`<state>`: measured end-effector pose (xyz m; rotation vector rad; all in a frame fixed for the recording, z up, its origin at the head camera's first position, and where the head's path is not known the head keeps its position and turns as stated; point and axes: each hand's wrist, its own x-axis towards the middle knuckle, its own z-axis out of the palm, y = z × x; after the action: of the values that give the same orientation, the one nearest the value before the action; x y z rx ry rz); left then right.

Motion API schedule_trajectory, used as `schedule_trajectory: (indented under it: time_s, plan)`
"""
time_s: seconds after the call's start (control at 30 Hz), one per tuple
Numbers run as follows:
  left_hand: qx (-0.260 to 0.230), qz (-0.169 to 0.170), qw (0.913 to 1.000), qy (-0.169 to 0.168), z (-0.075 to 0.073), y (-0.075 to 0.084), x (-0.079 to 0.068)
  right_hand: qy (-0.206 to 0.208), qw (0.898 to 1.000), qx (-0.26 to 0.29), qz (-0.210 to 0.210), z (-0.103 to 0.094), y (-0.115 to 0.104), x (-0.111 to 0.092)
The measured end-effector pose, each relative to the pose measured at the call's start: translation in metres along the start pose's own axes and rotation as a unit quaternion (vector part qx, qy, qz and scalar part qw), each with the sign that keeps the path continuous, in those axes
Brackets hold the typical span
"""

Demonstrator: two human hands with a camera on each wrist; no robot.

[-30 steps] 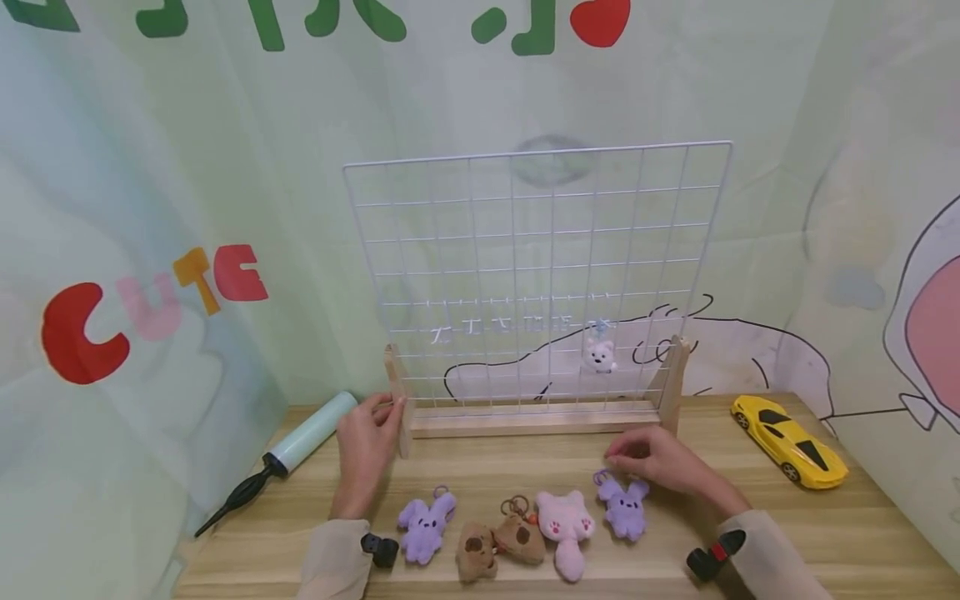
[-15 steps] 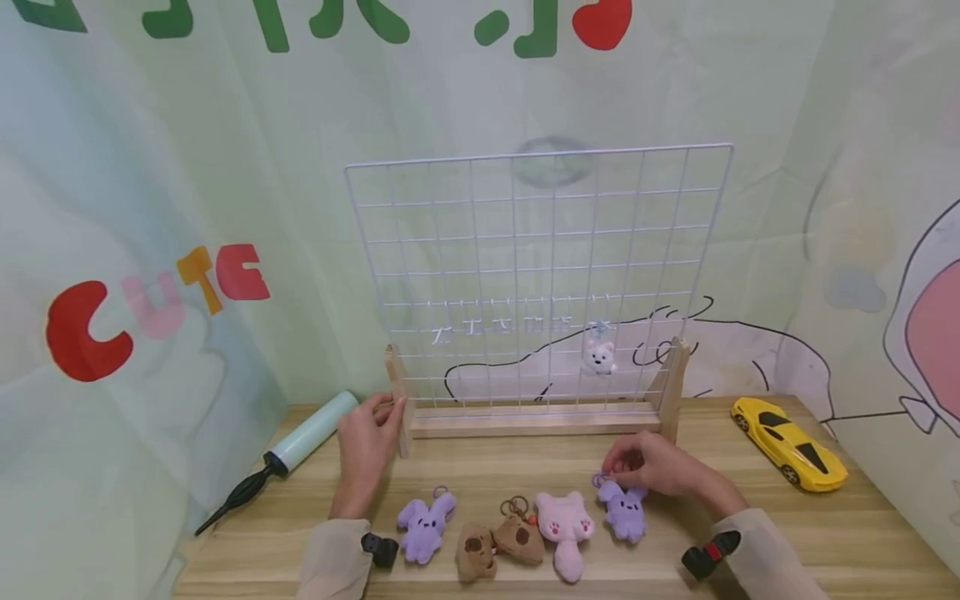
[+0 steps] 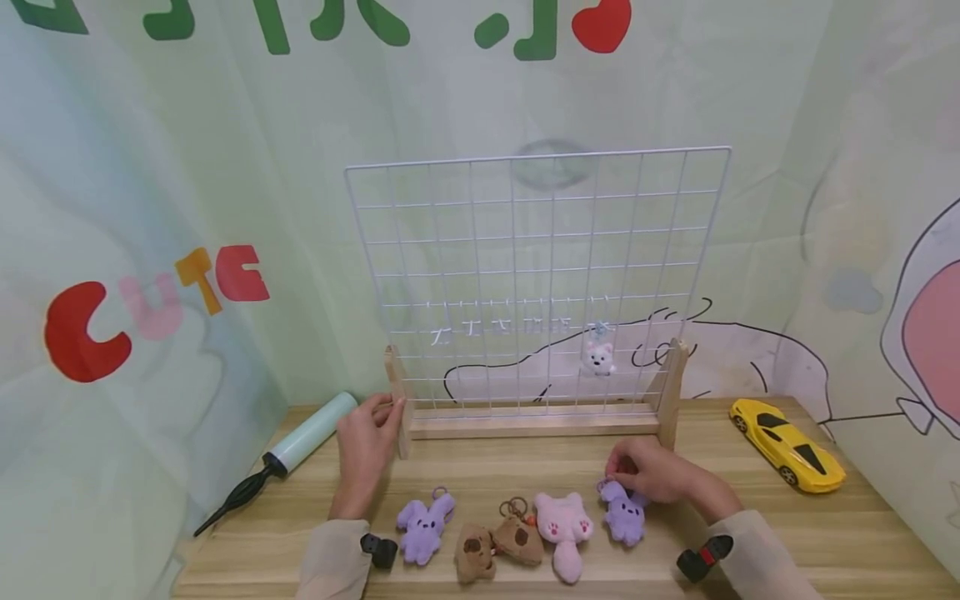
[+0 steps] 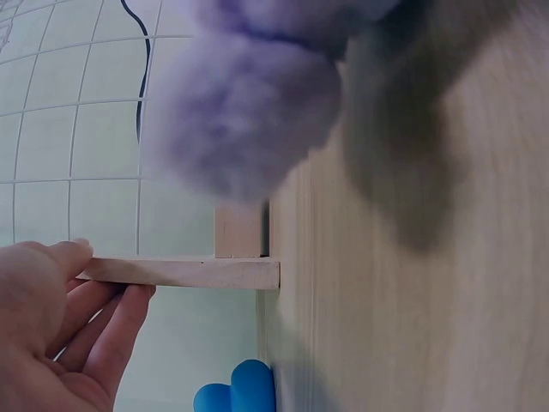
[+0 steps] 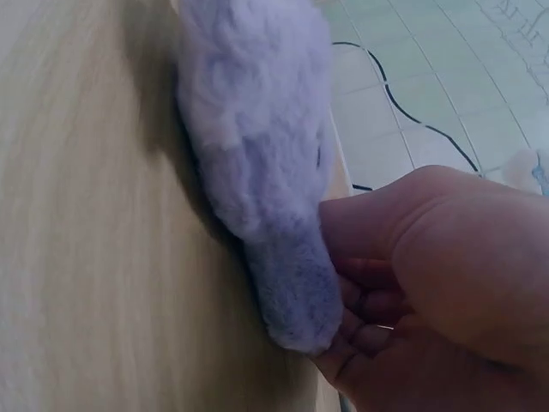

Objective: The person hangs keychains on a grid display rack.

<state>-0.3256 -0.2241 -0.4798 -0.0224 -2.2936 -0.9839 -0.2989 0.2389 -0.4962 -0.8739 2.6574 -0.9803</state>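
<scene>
My left hand [image 3: 367, 440] pinches the left wooden upright [image 4: 184, 272] of a stand, thumb on one face and fingers on the other. The stand bears a white wire grid [image 3: 532, 225] with several small white hooks; a white bear charm [image 3: 599, 358] hangs on the right. At front right, my right hand [image 3: 654, 469] pinches the ring end of a purple bunny plush keychain [image 3: 625, 518], which lies on the table. In the right wrist view the plush [image 5: 257, 120] partly hides the fingertips. Another purple bunny keychain [image 3: 424, 528] lies near my left wrist.
Two brown plush keychains [image 3: 519, 540] and a pink plush [image 3: 564, 530] lie between the bunnies. A yellow toy car [image 3: 787, 446] stands at the right. A pale blue hand pump [image 3: 311, 433] lies at the left. Printed cloth [image 3: 315, 125] hangs behind the table [image 3: 510, 462].
My right hand has come down a little and its fingers have closed in on the ring of the right bunny keychain. The left hand stays on the upright.
</scene>
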Motion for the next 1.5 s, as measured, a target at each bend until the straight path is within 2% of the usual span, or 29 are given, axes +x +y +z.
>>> schedule_trajectory:
  time_s: [0.13,0.37,0.63,0.9,1.17,1.4,1.5]
  plan:
    - [-0.001,-0.004,1.0000,-0.001,0.000,0.000,0.000,-0.001,1.000,-0.003,-0.002,0.000,0.000,0.000]
    - [-0.002,-0.014,0.9999,-0.008,0.000,0.000,0.000,0.013,0.998,0.057,0.025,-0.005,0.004,-0.001]
    - [-0.003,-0.016,0.9998,-0.009,-0.001,0.002,0.000,0.083,0.994,0.066,-0.002,-0.013,0.005,0.003]
    - [0.001,-0.016,0.9998,-0.007,0.000,0.001,0.000,0.102,0.990,0.101,-0.012,-0.023,-0.007,0.001]
    - [-0.002,-0.009,1.0000,-0.002,0.001,0.002,-0.001,0.099,0.983,0.156,0.006,-0.030,-0.018,-0.002]
    - [-0.004,-0.011,0.9999,-0.001,0.002,0.002,0.000,0.139,0.980,0.140,-0.025,-0.035,-0.036,-0.001]
    - [-0.005,-0.011,0.9999,0.001,0.001,0.000,-0.001,0.163,0.976,0.143,-0.032,-0.035,-0.048,0.003]
